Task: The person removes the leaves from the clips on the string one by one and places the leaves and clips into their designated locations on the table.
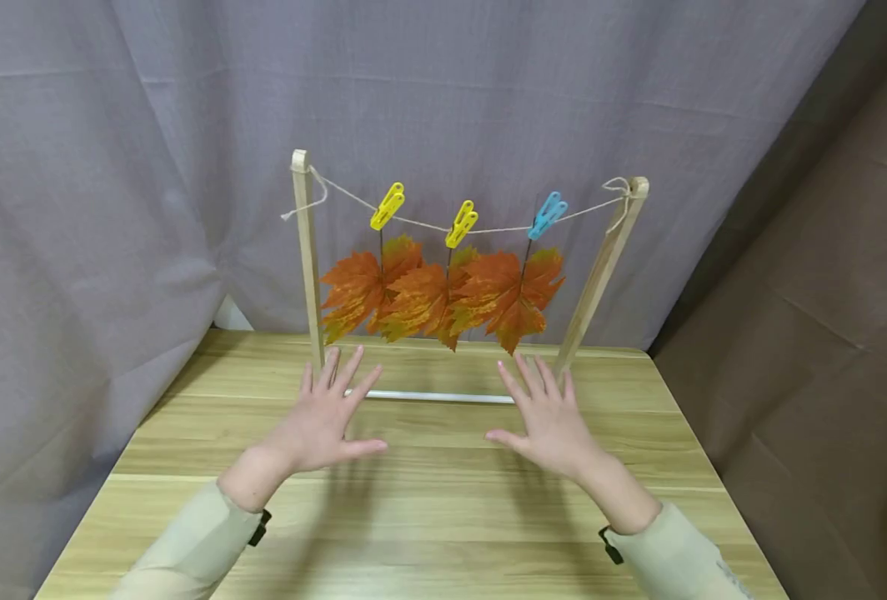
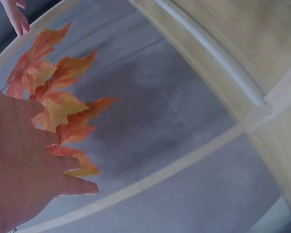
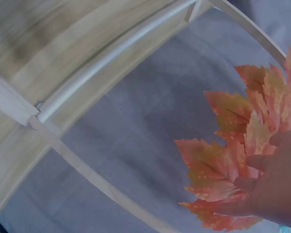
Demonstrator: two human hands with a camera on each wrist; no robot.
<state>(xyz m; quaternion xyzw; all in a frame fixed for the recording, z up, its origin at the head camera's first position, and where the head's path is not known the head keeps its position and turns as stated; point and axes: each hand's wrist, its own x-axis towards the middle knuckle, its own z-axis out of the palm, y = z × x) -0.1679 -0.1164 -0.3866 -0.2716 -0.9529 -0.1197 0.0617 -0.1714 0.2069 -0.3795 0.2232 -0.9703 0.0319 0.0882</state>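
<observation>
Three orange maple leaves hang in a row from a string (image 1: pixel 498 229) tied between two wooden posts. A yellow clothespin (image 1: pixel 388 207) clips the left leaf (image 1: pixel 357 287), a second yellow clothespin (image 1: pixel 462 225) the middle leaf (image 1: pixel 423 302), and a blue clothespin (image 1: pixel 548 216) the right leaf (image 1: pixel 499 293). Both hands hold nothing. My left hand (image 1: pixel 322 425) is spread above the table, in front of the left post (image 1: pixel 308 258). Fingers apart, my right hand (image 1: pixel 552 425) hovers before the right post (image 1: pixel 601 271). In the wrist views each hand partly hides the leaves.
A white rod (image 1: pixel 439 397) joins the posts low down, near the far part of the wooden table (image 1: pixel 428 500). Grey curtain cloth (image 1: pixel 443 100) hangs behind the frame, and a brownish cloth (image 1: pixel 811 333) hangs at the right.
</observation>
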